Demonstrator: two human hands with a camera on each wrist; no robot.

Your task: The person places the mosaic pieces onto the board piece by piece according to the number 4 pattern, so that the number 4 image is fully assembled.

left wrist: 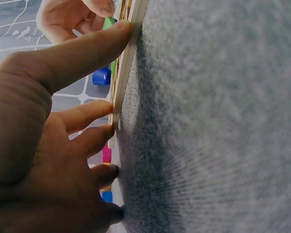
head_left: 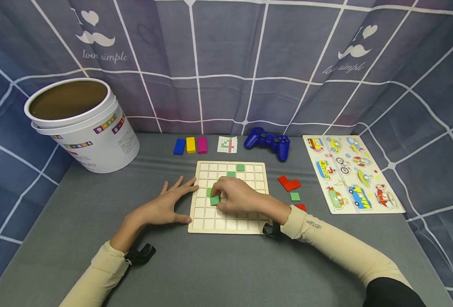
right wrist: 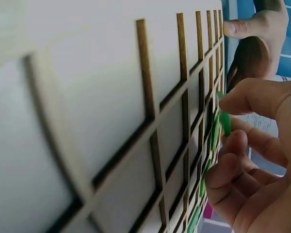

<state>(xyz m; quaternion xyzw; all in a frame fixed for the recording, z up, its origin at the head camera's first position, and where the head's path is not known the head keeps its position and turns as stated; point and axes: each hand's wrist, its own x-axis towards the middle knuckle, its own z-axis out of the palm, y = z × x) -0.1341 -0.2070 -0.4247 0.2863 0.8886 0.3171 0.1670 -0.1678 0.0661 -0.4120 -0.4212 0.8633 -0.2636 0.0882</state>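
Note:
A wooden grid board (head_left: 211,224) lies flat on the grey table. My right hand (head_left: 239,196) is over its left-centre part and pinches a green square tile (head_left: 214,200) between thumb and fingers. In the right wrist view this tile (right wrist: 226,123) looks tilted against the grid; whether it is seated in a cell I cannot tell. Other green tiles (head_left: 240,167) lie in the grid toward the far side, partly covered by the right hand. With fingers spread, my left hand (head_left: 163,207) touches the board's left edge with its thumb and fingertips.
Red pieces (head_left: 288,183) and a loose green square (head_left: 295,196) lie right of the board. Behind it are blue, yellow and magenta blocks (head_left: 202,145), a pattern card (head_left: 227,144) and a blue game controller (head_left: 268,142). A white bucket (head_left: 96,145) stands left, a picture board (head_left: 339,204) right.

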